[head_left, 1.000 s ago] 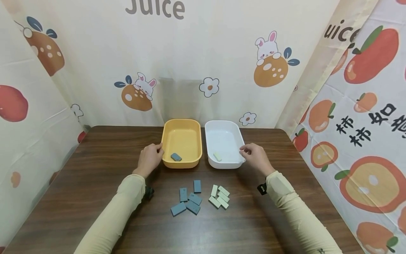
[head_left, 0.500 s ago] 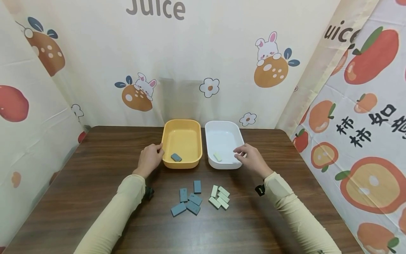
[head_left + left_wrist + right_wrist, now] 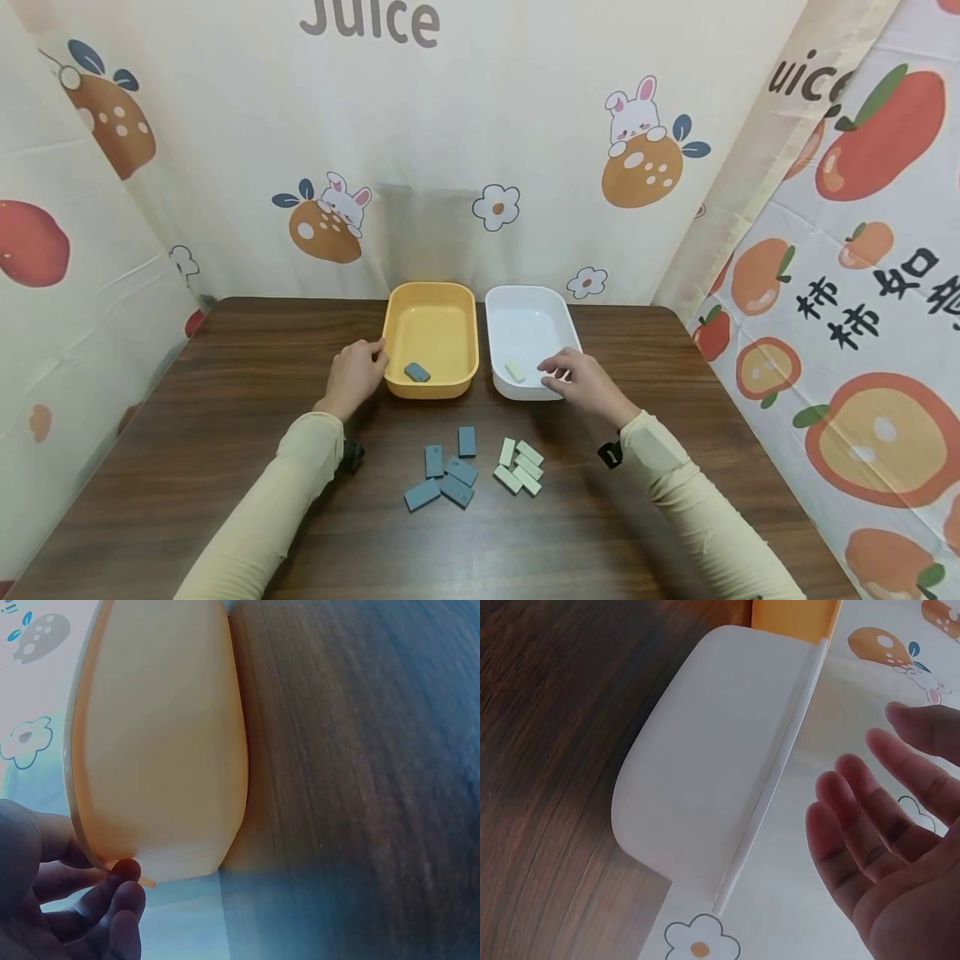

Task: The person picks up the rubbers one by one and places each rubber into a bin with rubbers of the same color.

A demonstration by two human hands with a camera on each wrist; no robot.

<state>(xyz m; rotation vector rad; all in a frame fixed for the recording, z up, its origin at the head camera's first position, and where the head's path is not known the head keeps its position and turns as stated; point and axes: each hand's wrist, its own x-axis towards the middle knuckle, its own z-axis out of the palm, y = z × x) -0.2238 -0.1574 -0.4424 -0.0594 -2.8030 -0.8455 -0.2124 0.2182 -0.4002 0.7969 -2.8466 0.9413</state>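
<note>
My left hand (image 3: pixel 352 377) pinches the left rim of a yellow plastic tub (image 3: pixel 429 329); in the left wrist view the thumb and fingers close on its edge. One blue-grey domino-like block (image 3: pixel 417 372) lies inside near the front. Beside it stands a white tub (image 3: pixel 525 325) holding one pale green block (image 3: pixel 514 372). Over that tub's front right corner hovers my right hand (image 3: pixel 588 385), its fingers (image 3: pixel 851 787) loosely bent and holding nothing. Both tubs' insides are hidden in the wrist views.
Several blue-grey blocks (image 3: pixel 457 469) lie on the dark wooden table (image 3: pixel 360 533) in front of the yellow tub. Several pale green blocks (image 3: pixel 528 467) form a cluster to their right. Printed cloth (image 3: pixel 442 125) hangs behind the table.
My right hand has moved left from the white tub's right rim to over its front right corner, its fingers now more spread. My left hand has stayed on the yellow tub.
</note>
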